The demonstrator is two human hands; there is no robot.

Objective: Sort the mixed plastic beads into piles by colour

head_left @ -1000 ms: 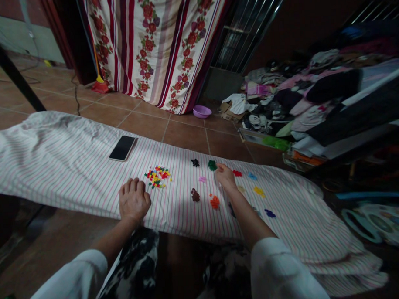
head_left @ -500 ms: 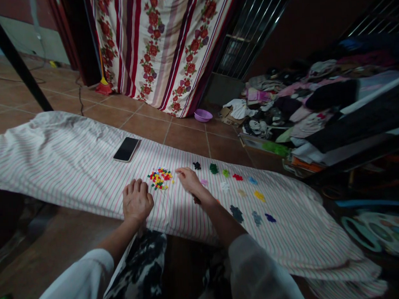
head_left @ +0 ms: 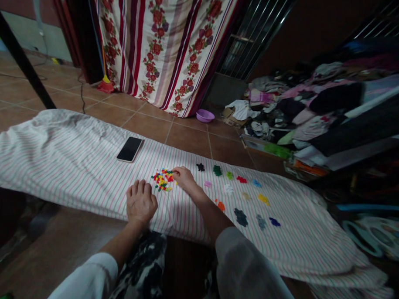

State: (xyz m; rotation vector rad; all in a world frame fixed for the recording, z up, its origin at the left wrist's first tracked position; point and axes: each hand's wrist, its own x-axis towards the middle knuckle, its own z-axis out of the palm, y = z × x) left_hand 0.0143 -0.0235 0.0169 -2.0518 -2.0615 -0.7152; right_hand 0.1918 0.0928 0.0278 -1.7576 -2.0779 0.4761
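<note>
A mixed heap of tiny coloured pieces (head_left: 161,181), red, yellow, green and other colours, lies on the striped cloth (head_left: 89,179). At its right edge my right hand (head_left: 186,180) has thumb and forefinger pinched together; whatever is between them is too small to make out. My left hand (head_left: 141,201) rests palm down just left of and nearer me than the heap, fingers laid out on the cloth. To the right, single-colour clusters are spread apart, among them black pieces (head_left: 200,167), dark green pieces (head_left: 217,170), orange pieces (head_left: 220,205), dark grey pieces (head_left: 240,217) and yellow pieces (head_left: 263,199).
A phone (head_left: 130,149) lies on the cloth beyond my left hand. On the tiled floor past the far edge are a purple basin (head_left: 205,116) and a red broom (head_left: 105,86) beside a floral curtain (head_left: 170,50). Clothes (head_left: 315,97) are heaped at the right.
My right hand has shifted left to the edge of the mixed heap, uncovering the orange pieces. My left hand stays resting on the cloth. The whole view has shifted slightly.
</note>
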